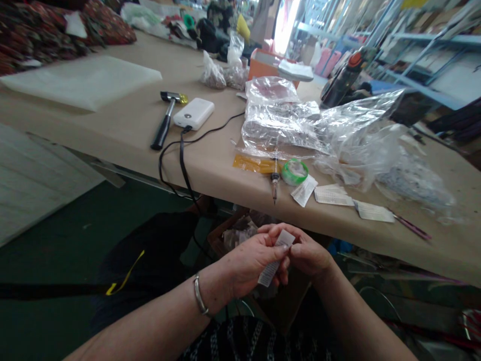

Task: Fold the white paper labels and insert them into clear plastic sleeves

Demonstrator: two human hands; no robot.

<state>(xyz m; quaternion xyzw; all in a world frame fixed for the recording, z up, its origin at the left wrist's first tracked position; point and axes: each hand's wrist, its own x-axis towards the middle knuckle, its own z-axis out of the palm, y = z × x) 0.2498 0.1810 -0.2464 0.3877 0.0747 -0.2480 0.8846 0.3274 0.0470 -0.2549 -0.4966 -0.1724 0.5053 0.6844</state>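
Both my hands meet below the table's front edge, over my lap. My left hand (250,263), with a metal bangle on the wrist, pinches a small white fabric label (276,258) between thumb and fingers. My right hand (310,253) is closed on the label's upper end. The label hangs down between the two hands. More white labels (332,194) lie on the table (124,125) just above my hands, beside a green tape roll (295,171).
A soldering iron (275,183) lies with its tip over the table edge. A hammer (165,119) and a white power bank (193,113) with a black cable sit to the left. Crumpled clear plastic bags (338,130) cover the right side. White foam sheet (80,80) and patterned fabric lie far left.
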